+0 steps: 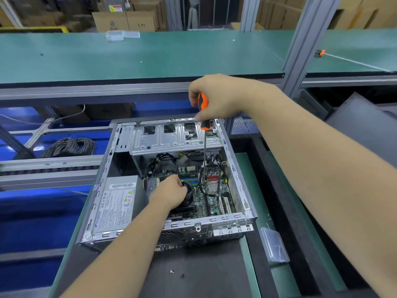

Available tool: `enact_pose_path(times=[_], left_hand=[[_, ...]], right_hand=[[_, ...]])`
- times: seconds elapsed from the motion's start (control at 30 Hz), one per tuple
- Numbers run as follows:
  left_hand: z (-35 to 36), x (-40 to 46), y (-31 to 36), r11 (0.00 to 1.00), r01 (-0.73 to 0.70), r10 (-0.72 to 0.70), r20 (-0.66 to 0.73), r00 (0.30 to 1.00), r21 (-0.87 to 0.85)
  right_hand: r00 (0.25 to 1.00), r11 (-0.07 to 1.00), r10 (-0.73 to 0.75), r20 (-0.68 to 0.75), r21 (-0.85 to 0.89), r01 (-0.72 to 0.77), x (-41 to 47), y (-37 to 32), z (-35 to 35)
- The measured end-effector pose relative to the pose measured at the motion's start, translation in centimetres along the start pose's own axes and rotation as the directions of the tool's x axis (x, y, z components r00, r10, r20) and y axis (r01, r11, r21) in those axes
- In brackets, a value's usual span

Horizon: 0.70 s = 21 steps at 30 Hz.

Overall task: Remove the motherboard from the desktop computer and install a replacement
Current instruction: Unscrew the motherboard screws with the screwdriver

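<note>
The motherboard [202,190] lies flat in the open desktop case [120,147] on the surface [247,250], below both hands. The left hand [171,191] rests curled on the CPU cooler fan [189,190]. The right hand [217,100], higher up, grips a screwdriver [203,108] held near-vertical, its tip down at the board.

The screwdriver [203,108] has an orange handle with black panels and a bright steel shaft, and the desktop computer [165,179] is bare silver-grey metal around a green motherboard [206,196] with blue slots and a red patch. The power supply [116,207] carries a white label with black print and a yellow warning triangle. The shelf [139,54] above is teal green, the mat [193,272] under the case is black, and the floor area [32,222] at left shows deep blue.
</note>
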<state>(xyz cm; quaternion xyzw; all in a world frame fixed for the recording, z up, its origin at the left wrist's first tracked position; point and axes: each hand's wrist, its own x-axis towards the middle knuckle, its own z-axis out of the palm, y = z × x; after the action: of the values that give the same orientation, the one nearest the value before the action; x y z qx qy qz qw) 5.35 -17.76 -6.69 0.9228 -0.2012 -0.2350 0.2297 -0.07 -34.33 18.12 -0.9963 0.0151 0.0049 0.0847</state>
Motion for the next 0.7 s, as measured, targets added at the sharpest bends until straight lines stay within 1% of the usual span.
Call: enact_pose_path(times=[0.07, 0.1, 0.13, 0.2, 0.27, 0.37, 0.4, 0.47, 0.53, 0.57, 0.63, 0.7], left_hand=[[-0.1, 0.0, 0.0, 1.0, -0.001, 0.001, 0.002, 1.0, -0.017], [-0.1, 0.0, -0.1, 1.0, 0.0, 0.0, 0.001, 1.0, -0.021], [-0.1, 0.0, -0.1, 1.0, 0.001, -0.001, 0.0, 1.0, -0.024], [-0.1, 0.0, -0.2, 0.999, 0.005, -0.005, 0.006, 1.0, -0.039], [-0.1, -0.1, -0.2, 0.999, 0.006, -0.005, 0.008, 1.0, -0.046], [-0.2, -0.1, -0.1, 0.999, 0.006, -0.006, 0.004, 1.0, -0.038], [-0.2, -0.1, -0.1, 0.999, 0.008, -0.008, 0.005, 1.0, -0.042], [-0.1, 0.0, -0.2, 0.999, 0.011, -0.01, 0.008, 1.0, -0.052], [-0.1, 0.0, -0.2, 0.999, 0.008, -0.008, 0.007, 1.0, -0.051], [-0.1, 0.0, -0.2, 0.999, 0.006, -0.006, 0.005, 1.0, -0.046], [-0.1, 0.1, -0.2, 0.999, 0.002, -0.002, -0.001, 1.0, -0.034], [-0.1, 0.1, -0.2, 0.999, 0.002, -0.002, -0.001, 1.0, -0.037]], right_hand=[[0.998, 0.998, 0.059, -0.036, -0.03, -0.06, 0.1, -0.1, 0.1], [0.997, 0.996, 0.068, -0.039, -0.061, -0.071, 0.1, -0.2, 0.1], [0.998, 0.997, 0.049, -0.037, -0.06, -0.051, 0.1, -0.2, 0.0], [1.0, 1.0, 0.002, 0.011, -0.006, -0.002, -0.1, -0.3, -0.4], [0.997, 1.0, -0.005, 0.071, 0.005, 0.004, -0.3, -0.8, -0.9], [0.995, 0.986, 0.096, 0.032, -0.14, -0.091, 0.0, -1.3, -0.8], [0.995, 0.985, 0.099, 0.006, -0.146, -0.097, 0.1, -1.2, -0.8], [0.998, 0.991, 0.064, 0.012, -0.118, -0.062, 0.0, -1.0, -0.8], [0.995, 0.995, 0.059, 0.074, -0.087, -0.052, -0.3, -1.1, -1.2], [0.993, 0.992, 0.088, 0.082, -0.102, -0.079, -0.4, -1.2, -1.2], [0.989, 0.98, 0.137, 0.052, -0.15, -0.128, -0.4, -1.2, -1.0], [0.991, 0.985, 0.135, 0.017, -0.109, -0.133, -0.3, -0.9, -0.7]])
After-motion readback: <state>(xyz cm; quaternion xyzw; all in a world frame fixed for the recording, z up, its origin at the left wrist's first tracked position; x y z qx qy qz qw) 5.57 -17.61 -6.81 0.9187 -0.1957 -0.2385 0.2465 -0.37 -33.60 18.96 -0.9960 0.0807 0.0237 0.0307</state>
